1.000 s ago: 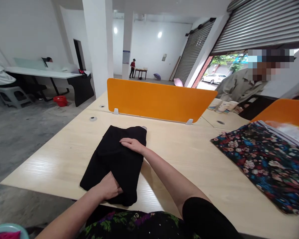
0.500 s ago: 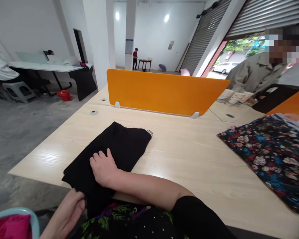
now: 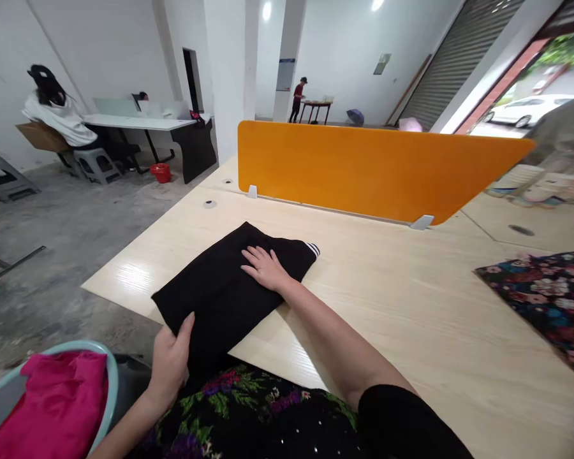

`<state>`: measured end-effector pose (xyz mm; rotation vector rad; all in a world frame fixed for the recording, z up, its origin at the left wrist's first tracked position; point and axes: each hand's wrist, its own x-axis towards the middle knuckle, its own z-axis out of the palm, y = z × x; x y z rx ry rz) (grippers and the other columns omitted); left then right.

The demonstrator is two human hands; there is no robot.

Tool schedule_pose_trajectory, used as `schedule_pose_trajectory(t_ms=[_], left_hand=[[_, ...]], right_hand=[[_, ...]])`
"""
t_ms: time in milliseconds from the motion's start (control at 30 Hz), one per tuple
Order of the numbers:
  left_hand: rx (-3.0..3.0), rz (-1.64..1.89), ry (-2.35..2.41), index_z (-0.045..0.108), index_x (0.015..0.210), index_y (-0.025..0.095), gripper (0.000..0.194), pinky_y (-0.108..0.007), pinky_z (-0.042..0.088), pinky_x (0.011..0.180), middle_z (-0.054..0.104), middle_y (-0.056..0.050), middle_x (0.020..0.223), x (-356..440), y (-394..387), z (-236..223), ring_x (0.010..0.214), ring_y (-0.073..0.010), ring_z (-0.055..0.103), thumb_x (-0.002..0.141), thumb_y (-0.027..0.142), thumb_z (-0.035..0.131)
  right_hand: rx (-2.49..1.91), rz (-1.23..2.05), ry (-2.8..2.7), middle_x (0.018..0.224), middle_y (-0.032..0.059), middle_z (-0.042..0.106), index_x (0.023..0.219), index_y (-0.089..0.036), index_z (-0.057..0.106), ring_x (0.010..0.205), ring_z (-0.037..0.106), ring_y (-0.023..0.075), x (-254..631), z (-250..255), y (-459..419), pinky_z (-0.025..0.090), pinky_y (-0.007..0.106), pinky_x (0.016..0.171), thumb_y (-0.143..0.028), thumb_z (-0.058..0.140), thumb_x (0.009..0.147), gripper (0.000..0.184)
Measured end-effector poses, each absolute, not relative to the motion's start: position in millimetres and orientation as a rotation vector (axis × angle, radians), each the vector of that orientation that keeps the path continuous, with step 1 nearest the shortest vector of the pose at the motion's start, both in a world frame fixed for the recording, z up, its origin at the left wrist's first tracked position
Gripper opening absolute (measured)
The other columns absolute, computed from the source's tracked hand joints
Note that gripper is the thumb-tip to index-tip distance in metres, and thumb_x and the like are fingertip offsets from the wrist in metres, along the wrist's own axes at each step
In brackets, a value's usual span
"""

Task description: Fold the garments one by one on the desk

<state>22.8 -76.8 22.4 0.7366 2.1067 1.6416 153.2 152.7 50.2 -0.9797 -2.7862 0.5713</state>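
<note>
A folded black garment with a white-striped cuff at its far right corner lies on the pale wooden table, its near end hanging over the front edge. My right hand rests flat on its upper part, fingers spread. At the near left edge, my left hand pinches the cloth, thumb on top and the other fingers mostly hidden beneath. The kind of garment cannot be made out while it is folded.
An orange divider stands across the table's back. Floral cloth lies at the right, with paper cups beyond. At lower left is a light-blue tub holding pink cloth. Other people are in the background.
My right hand has slid forward over the black garment toward the striped cuff. My left hand's thumb now shows on top of the cloth edge. The view has turned left.
</note>
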Motion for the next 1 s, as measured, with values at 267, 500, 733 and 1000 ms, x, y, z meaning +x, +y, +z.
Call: schedule_pose_trajectory(t_ms=[267,500,733,1000], left_hand=[[0.504,1.558,2.316,0.063,0.104,0.017,0.045,-0.038,0.046,0.087,0.068,-0.008,0.097,-8.7,-75.8,8.1,0.098,-0.0274,0.061,0.077,0.052,0.055],[0.557,1.373,2.541,0.052,0.071,0.021,0.046,-0.027,0.041,0.057,0.050,0.004,0.061,39.0,-116.0,21.6,0.060,-0.0148,0.049,0.067,0.065,0.062],[0.524,1.459,2.467,0.057,0.077,0.021,0.046,-0.028,0.045,0.061,0.058,0.000,0.070,65.6,-132.6,0.9,0.065,-0.0161,0.054,0.059,0.061,0.070],[0.426,1.744,1.874,0.063,0.077,0.018,0.044,-0.027,0.051,0.076,0.067,-0.004,0.089,57.1,-144.5,10.3,0.086,-0.0188,0.062,0.057,0.054,0.079]], right_hand=[[-0.948,0.563,-2.779,0.156,0.0060,0.026,0.149,-0.023,0.031,0.145,0.015,0.0234,154.2,28.6,159.3,0.008,0.051,0.117,-0.052,0.026,0.099,0.059],[-0.899,0.526,-2.747,0.154,0.0073,0.031,0.146,-0.022,0.036,0.143,0.020,0.0257,156.0,25.5,161.6,0.012,0.053,0.116,-0.050,0.029,0.099,0.055],[-0.886,0.494,-2.705,0.152,0.0082,0.035,0.144,-0.021,0.040,0.142,0.025,0.0253,155.3,19.1,159.2,0.016,0.052,0.115,-0.045,0.031,0.099,0.051],[-0.764,0.532,-2.728,0.150,0.0073,0.039,0.142,-0.024,0.043,0.140,0.029,0.0242,164.4,16.6,166.1,0.020,0.052,0.114,-0.041,0.034,0.099,0.047]])
